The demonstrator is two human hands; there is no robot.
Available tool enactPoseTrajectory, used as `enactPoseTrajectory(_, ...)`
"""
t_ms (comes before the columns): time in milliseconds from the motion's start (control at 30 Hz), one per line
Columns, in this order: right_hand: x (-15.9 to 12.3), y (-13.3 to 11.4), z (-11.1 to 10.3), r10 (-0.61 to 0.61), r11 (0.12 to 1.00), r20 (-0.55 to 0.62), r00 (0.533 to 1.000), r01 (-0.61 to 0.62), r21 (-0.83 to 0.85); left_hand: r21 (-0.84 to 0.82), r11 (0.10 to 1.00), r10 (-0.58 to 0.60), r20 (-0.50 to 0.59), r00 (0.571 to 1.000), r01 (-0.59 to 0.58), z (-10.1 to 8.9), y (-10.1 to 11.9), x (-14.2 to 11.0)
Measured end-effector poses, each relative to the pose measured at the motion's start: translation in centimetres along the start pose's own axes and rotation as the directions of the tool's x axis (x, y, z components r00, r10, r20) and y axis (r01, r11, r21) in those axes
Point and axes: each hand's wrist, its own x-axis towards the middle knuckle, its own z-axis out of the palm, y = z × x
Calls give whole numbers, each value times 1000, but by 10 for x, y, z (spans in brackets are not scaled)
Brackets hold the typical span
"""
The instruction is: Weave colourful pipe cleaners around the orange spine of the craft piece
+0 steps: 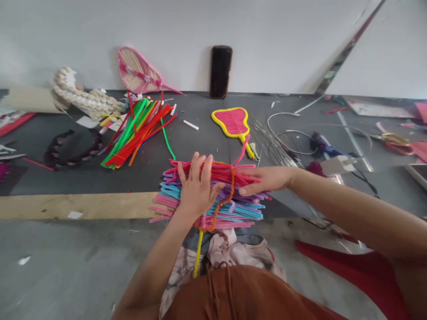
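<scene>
A row of pipe cleaners (245,210) in red, purple, blue and pink lies at the table's front edge. A twisted orange pipe cleaner (232,182) runs in a bent outline over them, and a yellow stem (199,253) hangs from the near side. My left hand (196,189) rests flat on the row with its fingers spread. At the right end, my right hand (263,179) touches the red strands; its fingers are stretched out and the thumb is apart from them. Some strands are hidden under both hands.
Behind lies a pink, yellow-edged fan shape (233,121). A pile of loose pipe cleaners (136,133) is at left, near a dark headband (55,149). A phone (220,71) leans on the wall. Thin wires (271,142) and a glue gun (325,144) lie right.
</scene>
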Motion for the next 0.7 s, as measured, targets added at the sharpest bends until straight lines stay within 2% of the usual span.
enactPoseTrajectory(133,-6,8,3,140,977,26,990,-142,159,-15,998,56,35,998,-55,-1,-1,2)
enactPoseTrajectory(200,-11,13,-1,180,970,-24,983,-174,172,-22,991,137,95,986,-135,-2,-1,3)
enactPoseTrajectory(300,-22,22,-10,208,977,-208,956,-193,88,-55,964,264,221,939,-259,-1,-1,4)
enactPoseTrajectory(433,-39,29,-15,184,952,-394,900,-263,-155,-64,956,289,376,881,-286,0,2,7)
enactPoseTrajectory(500,-45,31,-14,148,903,-498,854,-322,-284,-50,958,275,443,853,-283,-2,4,9)
enactPoseTrajectory(600,-48,33,-16,-10,809,-655,756,-379,-449,-27,961,248,522,816,-275,-6,8,12)
enactPoseTrajectory(700,-42,36,-23,-97,834,-739,667,-350,-426,6,965,218,541,813,-262,-7,11,13)
